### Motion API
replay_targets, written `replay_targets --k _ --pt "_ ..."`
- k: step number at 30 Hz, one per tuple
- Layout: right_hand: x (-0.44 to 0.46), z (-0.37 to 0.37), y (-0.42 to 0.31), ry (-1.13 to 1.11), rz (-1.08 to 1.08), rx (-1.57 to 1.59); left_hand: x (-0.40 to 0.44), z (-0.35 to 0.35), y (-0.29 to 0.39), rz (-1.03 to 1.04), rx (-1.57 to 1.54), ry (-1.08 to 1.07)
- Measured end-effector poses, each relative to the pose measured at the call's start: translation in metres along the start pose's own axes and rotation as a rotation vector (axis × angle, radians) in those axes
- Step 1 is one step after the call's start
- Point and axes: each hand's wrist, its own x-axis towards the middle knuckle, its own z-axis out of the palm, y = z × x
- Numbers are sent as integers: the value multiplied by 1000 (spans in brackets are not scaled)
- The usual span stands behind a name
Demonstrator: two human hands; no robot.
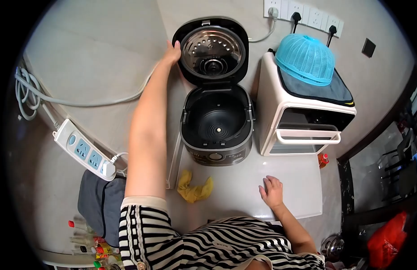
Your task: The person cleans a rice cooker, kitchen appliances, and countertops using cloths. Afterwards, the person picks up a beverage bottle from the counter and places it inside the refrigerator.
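A dark rice cooker [216,155] stands on the white tabletop with its lid [213,49] raised. Inside the lid is a shiny metal plate dotted with holes. The cooker's dark cavity shows a small round metal button at the centre of its floor. Stretched far forward, my left hand [172,52] grips the lid's left edge, its thumb on the rim and some fingers hidden behind. My right hand [273,191] rests on the tabletop [298,193], holding nothing, fingers loosely bent and thumb apart. A crumpled yellow cloth [195,189] lies in front of the cooker.
Right of the cooker is a cream countertop oven [303,130] bearing a grey mat [338,92] and a blue mesh cover [307,58]. A power strip [84,150] with cables is on the left, above a grey bag [98,202] and bottles. Wall sockets [303,13] line the back.
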Motion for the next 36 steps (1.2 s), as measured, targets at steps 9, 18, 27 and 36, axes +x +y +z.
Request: replay_targets --k 9,18,27,36 --pt "-6 1 4 27 31 55 -41 13 18 11 -66 262" --pt "-5 3 12 44 38 130 -320 -40 73 494 324 -791" --pt "-10 1 18 -10 -1 184 -411 14 -104 -240 901 -1203" --pt "-23 -22 50 -155 23 434 -477 70 -147 -450 755 -469"
